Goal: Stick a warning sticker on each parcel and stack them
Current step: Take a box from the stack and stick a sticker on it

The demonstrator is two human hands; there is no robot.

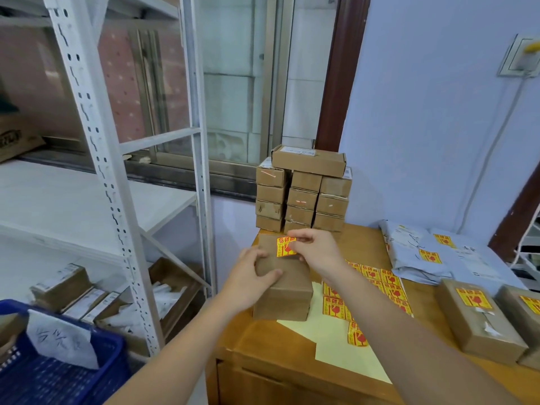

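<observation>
A brown cardboard parcel (287,285) lies on the wooden desk (271,343) near its left edge. My left hand (251,283) grips its near left corner, thumb across the top. My right hand (314,248) pinches a yellow-and-red warning sticker (284,246) against the far part of the parcel's top. A pale backing sheet (330,331) with several more stickers (391,287) lies to the right under my right forearm. At the desk's back stands a stack of brown parcels (304,190).
Two stickered brown parcels (479,317) and grey mailer bags with stickers (435,252) lie on the desk's right side. A white metal shelf rack (96,135) stands to the left, a blue crate (58,372) at lower left, and a window behind.
</observation>
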